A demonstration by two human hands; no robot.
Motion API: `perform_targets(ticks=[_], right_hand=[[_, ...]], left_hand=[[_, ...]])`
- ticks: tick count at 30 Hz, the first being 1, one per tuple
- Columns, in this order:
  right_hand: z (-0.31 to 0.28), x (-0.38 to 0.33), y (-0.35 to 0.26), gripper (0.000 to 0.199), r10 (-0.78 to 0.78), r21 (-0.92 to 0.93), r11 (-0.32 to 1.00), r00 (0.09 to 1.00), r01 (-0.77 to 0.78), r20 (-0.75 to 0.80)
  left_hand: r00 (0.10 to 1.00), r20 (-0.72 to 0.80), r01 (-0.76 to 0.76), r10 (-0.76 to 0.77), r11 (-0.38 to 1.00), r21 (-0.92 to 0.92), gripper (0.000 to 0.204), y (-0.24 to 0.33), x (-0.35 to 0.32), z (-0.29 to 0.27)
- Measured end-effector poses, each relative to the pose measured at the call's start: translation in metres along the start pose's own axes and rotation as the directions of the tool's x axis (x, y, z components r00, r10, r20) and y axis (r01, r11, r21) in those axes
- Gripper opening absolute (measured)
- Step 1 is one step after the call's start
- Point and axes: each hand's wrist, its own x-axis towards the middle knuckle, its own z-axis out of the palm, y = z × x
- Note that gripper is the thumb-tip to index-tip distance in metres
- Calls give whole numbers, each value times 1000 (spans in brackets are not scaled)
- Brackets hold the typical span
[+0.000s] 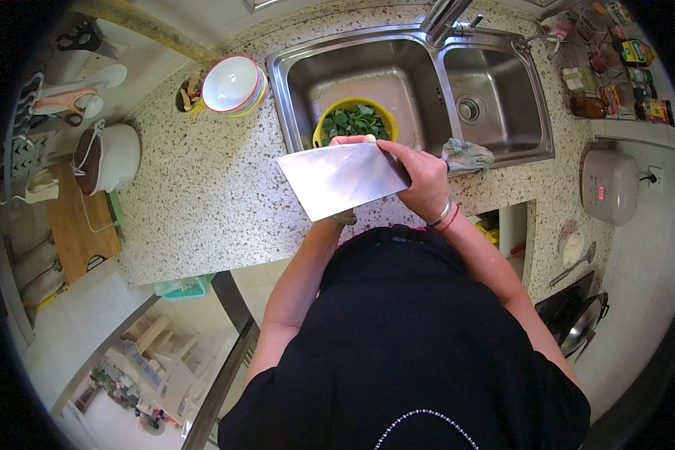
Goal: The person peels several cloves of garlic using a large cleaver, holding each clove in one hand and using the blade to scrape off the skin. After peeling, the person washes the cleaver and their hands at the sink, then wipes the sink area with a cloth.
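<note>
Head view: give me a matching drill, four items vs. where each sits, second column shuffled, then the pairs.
Items:
1. cleaver
2. yellow colander
3. bowls
4. rag

Places:
A. on the sink's front rim
B. in the right hand
C. in the left sink basin
D. on the counter, left of the sink

Pairs: 1-B, 2-C, 3-D, 4-A

Broad steel cleaver (341, 180) held flat above the counter edge; blade pointing left
</note>
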Motion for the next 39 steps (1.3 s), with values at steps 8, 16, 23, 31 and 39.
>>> perform_targets(ticks=[8, 16, 23, 31, 39], right_hand=[[1, -6, 5, 43, 45, -12, 999, 999, -45, 24], [5, -13, 14, 40, 70, -36, 997, 997, -68, 37], [9, -7, 9, 40, 45, 5, 999, 998, -46, 33], [16, -15, 25, 37, 94, 9, 995, 994, -95, 62], [15, -13, 25, 35, 89, 4, 996, 991, -90, 101]], left_hand=[[999, -37, -5, 2, 996, -90, 22, -12, 2, -12], [994, -41, -87, 96, 979, 186, 21, -13, -1, -14], [996, 1, -86, 86, 996, 35, 20, -19, -1, -13], [993, -119, 23, 9, 965, 260, 22, -39, -3, -36], [986, 6, -134, 165, 781, 610, 25, -56, 1, -54]])
